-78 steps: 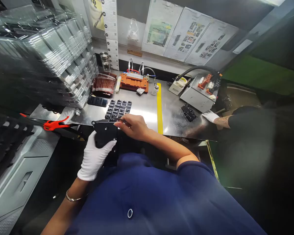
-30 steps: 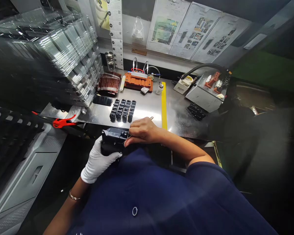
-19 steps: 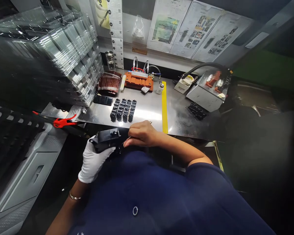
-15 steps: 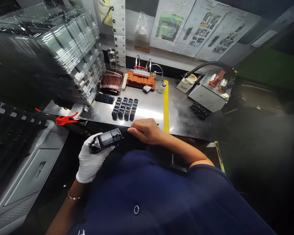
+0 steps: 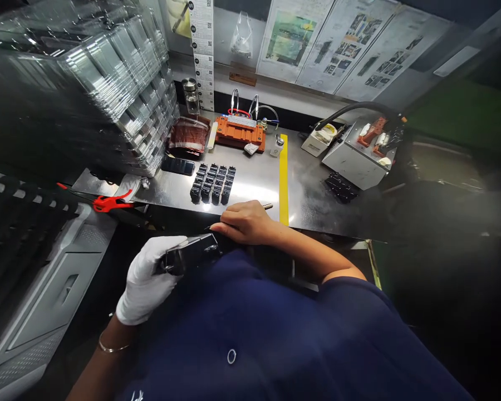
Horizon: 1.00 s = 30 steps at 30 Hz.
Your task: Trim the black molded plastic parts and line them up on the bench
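Observation:
My left hand (image 5: 148,278), in a white glove, is wrapped round one end of a black plastic part (image 5: 194,253) in front of my chest. The part is tilted, with its far end up towards the right. My bare right hand (image 5: 246,221) is closed just beyond that end, near the bench edge. It pinches a thin tool (image 5: 268,206), whose rear end shows behind the fingers; the tip is too dark to make out. Several small black pieces (image 5: 212,184) stand in rows on the metal bench (image 5: 254,181) beyond my hands.
Stacked clear trays (image 5: 121,72) rise at the left, beside a phone (image 5: 177,165) and a red-handled tool (image 5: 111,201). An orange fixture (image 5: 240,132) stands at the back. Right of the yellow tape (image 5: 284,178) are a grey box machine (image 5: 354,159) and black parts (image 5: 340,186).
My left hand has moved slightly left and down, and the black part has turned, showing a different side. My right hand has shifted slightly left, exposing more of the tool's rear end.

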Each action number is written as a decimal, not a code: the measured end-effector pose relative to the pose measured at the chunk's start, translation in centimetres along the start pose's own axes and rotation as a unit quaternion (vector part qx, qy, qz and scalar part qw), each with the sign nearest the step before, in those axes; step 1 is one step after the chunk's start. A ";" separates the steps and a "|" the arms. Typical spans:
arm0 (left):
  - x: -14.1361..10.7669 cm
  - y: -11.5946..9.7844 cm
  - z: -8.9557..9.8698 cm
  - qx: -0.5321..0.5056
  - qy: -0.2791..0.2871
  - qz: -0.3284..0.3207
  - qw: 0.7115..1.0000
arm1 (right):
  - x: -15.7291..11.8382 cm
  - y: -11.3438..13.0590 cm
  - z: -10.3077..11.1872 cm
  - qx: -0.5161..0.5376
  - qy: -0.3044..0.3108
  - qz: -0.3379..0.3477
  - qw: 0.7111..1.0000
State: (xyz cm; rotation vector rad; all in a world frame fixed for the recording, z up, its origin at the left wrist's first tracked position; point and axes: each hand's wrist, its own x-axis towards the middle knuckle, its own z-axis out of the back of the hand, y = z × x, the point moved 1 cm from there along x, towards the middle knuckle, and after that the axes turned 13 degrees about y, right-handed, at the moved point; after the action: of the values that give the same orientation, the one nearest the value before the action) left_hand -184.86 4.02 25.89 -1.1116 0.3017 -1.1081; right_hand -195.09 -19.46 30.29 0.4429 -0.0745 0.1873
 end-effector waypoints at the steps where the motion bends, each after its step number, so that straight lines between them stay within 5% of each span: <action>1: 0.1 -0.3 0.2 0.001 0.017 -0.031 0.999 | 0.1 -0.1 0.0 0.019 0.010 -0.004 1.000; 6: 0.8 -1.0 1.2 0.081 0.028 -0.160 0.983 | 0.0 0.0 1.0 0.170 0.081 0.015 0.982; 12: 1.5 -0.8 1.3 0.076 0.051 -0.178 0.980 | 0.1 0.4 1.5 0.267 0.161 0.068 0.948; 18: 0.5 1.3 0.8 0.041 -0.021 -0.057 0.997 | 0.9 0.2 1.7 0.217 0.092 0.096 0.967; 23: 0.2 1.0 1.0 -0.099 -0.021 0.082 0.991 | 1.4 0.1 1.6 0.101 0.063 0.120 0.986; 27: 0.7 0.6 1.1 -0.296 0.029 0.235 0.925 | 1.9 0.6 1.6 0.024 0.068 0.162 0.984; 30: 1.0 0.8 1.0 -0.373 0.074 0.284 0.880 | 2.3 1.1 1.6 -0.001 0.095 0.200 0.975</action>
State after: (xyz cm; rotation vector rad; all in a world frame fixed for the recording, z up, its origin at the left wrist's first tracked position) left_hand -183.28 3.78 25.95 -1.4710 1.1732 -0.5312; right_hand -193.09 -18.76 32.46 0.4016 0.0255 0.6260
